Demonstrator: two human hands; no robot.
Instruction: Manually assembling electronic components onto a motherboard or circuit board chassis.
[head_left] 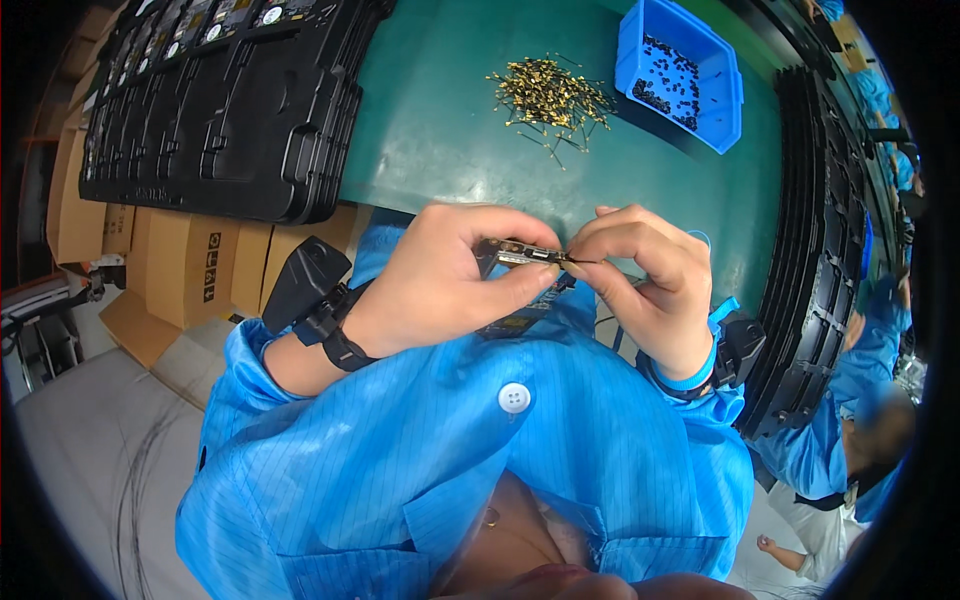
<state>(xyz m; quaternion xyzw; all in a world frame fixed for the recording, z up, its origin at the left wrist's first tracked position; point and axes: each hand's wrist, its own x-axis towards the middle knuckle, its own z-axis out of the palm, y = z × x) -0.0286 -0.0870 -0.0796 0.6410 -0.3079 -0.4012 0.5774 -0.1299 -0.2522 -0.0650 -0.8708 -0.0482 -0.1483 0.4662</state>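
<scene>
My left hand holds a small dark circuit board close to my chest, fingers curled over its top and thumb under it. My right hand pinches a tiny thin gold-coloured pin at the board's right edge. Both hands meet over my blue coat, just below the near edge of the green table. Most of the board is hidden by my fingers. Each wrist carries a black device on a strap.
A loose heap of gold pins lies on the green table ahead. A blue bin with small black parts stands to its right. Stacked black trays fill the left; more trays run down the right. Cardboard boxes sit lower left. Another person in blue is at the right.
</scene>
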